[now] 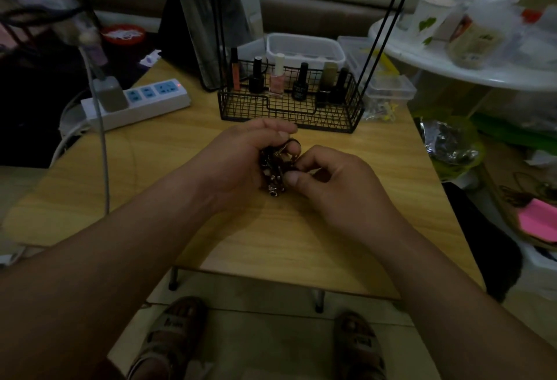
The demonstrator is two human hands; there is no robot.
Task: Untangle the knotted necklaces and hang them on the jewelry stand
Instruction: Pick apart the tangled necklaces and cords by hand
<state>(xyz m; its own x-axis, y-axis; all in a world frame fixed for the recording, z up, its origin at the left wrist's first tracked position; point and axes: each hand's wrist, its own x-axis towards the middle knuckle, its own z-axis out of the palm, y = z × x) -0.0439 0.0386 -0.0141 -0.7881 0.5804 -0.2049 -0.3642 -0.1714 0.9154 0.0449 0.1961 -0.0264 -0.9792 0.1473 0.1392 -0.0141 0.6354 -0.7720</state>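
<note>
Left hand cupped the dark beaded necklace tangle steady over the light wooden table; right hand pinched one strand, probably to work it free.

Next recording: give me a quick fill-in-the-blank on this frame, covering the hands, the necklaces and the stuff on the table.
1. The left hand and right hand grip the tangled necklaces above the table, whose top looks like light ____.
2. In the wire basket, the nail polish bottle with the white cap is ____.
3. The power strip lies to the ____ of the basket.
4. Its indicator light glows ____.
Missing words: wood, pink, left, red.
</note>
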